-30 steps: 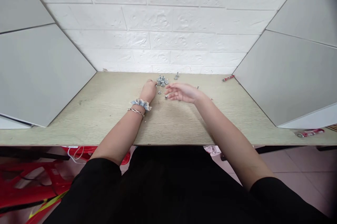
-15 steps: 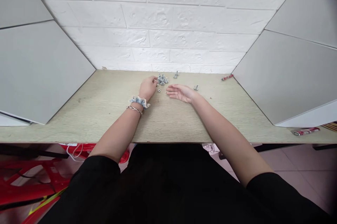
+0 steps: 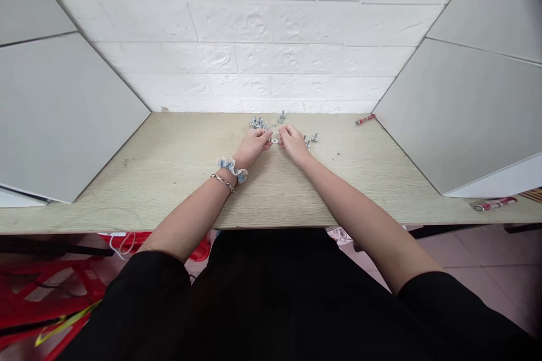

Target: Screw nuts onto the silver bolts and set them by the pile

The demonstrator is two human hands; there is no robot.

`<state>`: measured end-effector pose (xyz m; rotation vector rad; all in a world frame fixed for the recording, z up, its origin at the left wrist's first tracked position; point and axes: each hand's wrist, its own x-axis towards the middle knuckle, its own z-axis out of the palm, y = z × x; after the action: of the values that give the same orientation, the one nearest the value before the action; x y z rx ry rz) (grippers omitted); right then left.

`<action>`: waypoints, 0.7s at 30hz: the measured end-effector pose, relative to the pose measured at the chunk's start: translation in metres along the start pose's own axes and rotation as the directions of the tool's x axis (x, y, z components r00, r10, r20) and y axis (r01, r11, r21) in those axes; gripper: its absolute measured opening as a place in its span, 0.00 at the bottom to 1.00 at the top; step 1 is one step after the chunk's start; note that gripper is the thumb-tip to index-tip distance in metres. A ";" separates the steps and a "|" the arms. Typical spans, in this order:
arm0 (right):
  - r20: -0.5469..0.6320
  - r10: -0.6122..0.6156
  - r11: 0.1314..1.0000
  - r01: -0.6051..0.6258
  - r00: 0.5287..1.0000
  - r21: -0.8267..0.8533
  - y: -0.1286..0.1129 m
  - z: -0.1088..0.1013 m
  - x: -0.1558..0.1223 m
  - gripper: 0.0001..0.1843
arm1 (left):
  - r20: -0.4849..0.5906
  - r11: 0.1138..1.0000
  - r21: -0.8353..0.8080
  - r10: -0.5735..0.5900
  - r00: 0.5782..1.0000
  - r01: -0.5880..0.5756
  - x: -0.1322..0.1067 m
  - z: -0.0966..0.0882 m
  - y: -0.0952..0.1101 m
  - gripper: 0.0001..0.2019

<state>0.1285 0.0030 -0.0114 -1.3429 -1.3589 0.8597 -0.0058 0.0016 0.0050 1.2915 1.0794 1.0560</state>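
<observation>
A washer [image 3: 275, 141] lies between the hands [image 3: 253, 145] [image 3: 294, 144] (curled; whether they grip anything, I cannot tell)

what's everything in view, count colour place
Table: 1, pale wood, centre
Wall: 1, white, behind table
Panels: several, grey, both sides
Bolts: several, silver, rear of table
Washer: 1, silver, near bolts
Small metal piece: 1, silver, behind washer
Cylinders: 2, red, table's right side
Furniture: count unclear, red plastic, lower left
Strap: 1, yellow, lower left
Scrunchie: 1, blue-white, left wrist
Bracelet: 1, silver, left wrist
Sleeves: 2, black, lower corners
Left hand, right hand: 2, bare, table centre
</observation>
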 end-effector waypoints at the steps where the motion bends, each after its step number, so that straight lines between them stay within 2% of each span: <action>1: 0.003 -0.041 0.996 0.041 0.999 -0.073 0.001 0.000 -0.001 0.16 | 0.037 0.999 0.051 0.017 0.999 -0.019 0.000 0.000 -0.002 0.10; 5: 0.082 -0.128 0.951 0.146 0.988 -0.273 0.001 -0.004 -0.004 0.24 | 0.137 0.953 0.284 0.063 0.989 -0.100 -0.003 -0.001 -0.008 0.15; 10: 0.181 -0.123 0.878 0.192 0.976 -0.438 -0.002 -0.005 -0.005 0.23 | 0.175 0.916 0.351 0.138 0.975 -0.193 -0.002 -0.001 -0.013 0.07; 13: 0.208 -0.129 0.843 0.218 0.970 -0.491 -0.004 -0.005 -0.008 0.25 | 0.189 0.881 0.412 0.168 0.968 -0.233 0.002 -0.002 -0.016 0.05; 17: 0.264 -0.157 0.815 0.276 0.952 -0.509 -0.006 -0.007 -0.011 0.27 | 0.150 0.787 0.564 0.202 0.968 -0.251 0.006 -0.002 -0.016 0.07; 21: 0.308 -0.198 0.801 0.335 0.931 -0.496 -0.006 -0.009 -0.010 0.23 | 0.184 0.723 0.624 0.234 0.955 -0.297 0.007 -0.003 -0.015 0.06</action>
<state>0.1340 -0.0088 -0.0056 -1.4383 -2.0427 0.4589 -0.0078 0.0085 -0.0102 2.0904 1.2678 0.8319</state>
